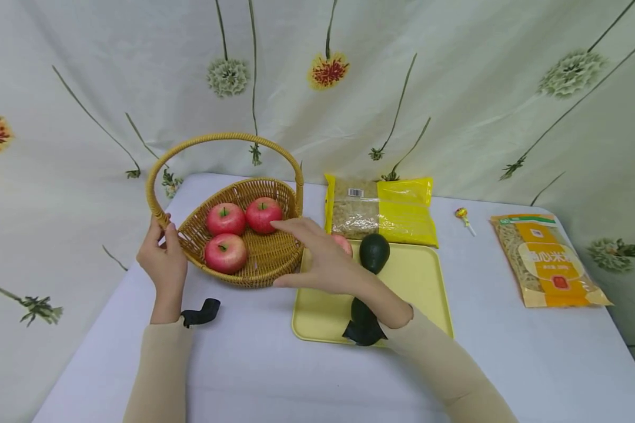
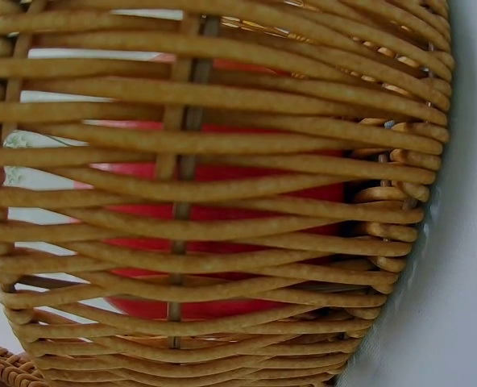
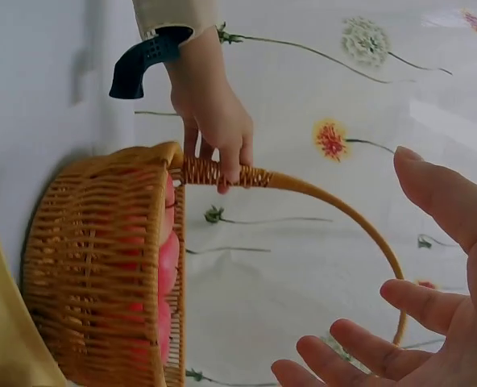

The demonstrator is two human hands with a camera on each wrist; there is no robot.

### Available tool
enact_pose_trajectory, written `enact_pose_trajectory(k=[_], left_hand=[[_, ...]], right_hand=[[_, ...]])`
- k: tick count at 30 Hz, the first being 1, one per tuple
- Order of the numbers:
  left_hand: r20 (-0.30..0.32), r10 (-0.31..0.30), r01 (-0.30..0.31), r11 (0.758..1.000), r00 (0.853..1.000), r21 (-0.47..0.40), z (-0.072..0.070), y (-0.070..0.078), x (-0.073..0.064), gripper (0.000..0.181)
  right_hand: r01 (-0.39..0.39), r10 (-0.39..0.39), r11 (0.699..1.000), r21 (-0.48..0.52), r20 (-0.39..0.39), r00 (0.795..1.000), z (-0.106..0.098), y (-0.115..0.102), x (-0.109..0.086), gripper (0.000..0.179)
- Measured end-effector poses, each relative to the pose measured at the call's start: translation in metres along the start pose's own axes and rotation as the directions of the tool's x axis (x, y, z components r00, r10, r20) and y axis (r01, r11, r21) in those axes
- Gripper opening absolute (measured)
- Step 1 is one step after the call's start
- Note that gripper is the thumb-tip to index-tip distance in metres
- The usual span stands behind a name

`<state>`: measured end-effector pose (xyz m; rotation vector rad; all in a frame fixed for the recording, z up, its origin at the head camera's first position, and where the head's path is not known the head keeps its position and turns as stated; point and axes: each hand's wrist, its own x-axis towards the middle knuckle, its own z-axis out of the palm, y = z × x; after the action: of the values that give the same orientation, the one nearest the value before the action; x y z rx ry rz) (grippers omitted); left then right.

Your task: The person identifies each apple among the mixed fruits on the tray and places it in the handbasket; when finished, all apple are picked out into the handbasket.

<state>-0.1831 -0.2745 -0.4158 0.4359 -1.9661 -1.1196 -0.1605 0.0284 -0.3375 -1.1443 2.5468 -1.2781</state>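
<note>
My left hand grips the lower left end of the handle of a wicker basket; the right wrist view shows its fingers curled round the handle. Three red apples lie in the basket, partly visible through the weave in the left wrist view. Over the basket's right rim hovers my right hand, thumb and fingers spread apart, holding nothing. Behind that hand, another apple shows in part on a yellow tray. Dark green avocados lie on the tray, partly covered by my right forearm.
A yellow food packet lies behind the tray. Farther right are a lollipop and an orange packet. A flowered curtain hangs behind the white table.
</note>
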Motion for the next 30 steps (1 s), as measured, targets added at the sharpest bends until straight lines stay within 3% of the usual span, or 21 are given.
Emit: enact_pose_trajectory(k=[7, 14, 22, 30], left_hand=[[0.000, 0.002, -0.002, 1.000, 1.000, 0.005, 0.000, -0.001, 0.001, 0.031], [-0.001, 0.007, -0.007, 1.000, 1.000, 0.010, 0.001, -0.001, -0.001, 0.032], [-0.008, 0.008, -0.008, 1.000, 1.000, 0.006, 0.002, -0.003, 0.000, 0.032], [-0.008, 0.010, -0.010, 1.000, 1.000, 0.014, 0.001, -0.003, 0.001, 0.032]], right_hand=[[-0.033, 0.055, 0.991, 0.126, -0.174, 0.983, -0.026, 0.023, -0.026, 0.085], [-0.074, 0.116, 0.982, 0.174, -0.245, 0.963, -0.035, 0.048, -0.039, 0.086], [-0.096, 0.134, 0.983, 0.157, -0.250, 0.959, -0.038, 0.070, -0.040, 0.091], [-0.148, 0.171, 0.981, 0.126, -0.193, 0.966, -0.030, 0.085, -0.036, 0.090]])
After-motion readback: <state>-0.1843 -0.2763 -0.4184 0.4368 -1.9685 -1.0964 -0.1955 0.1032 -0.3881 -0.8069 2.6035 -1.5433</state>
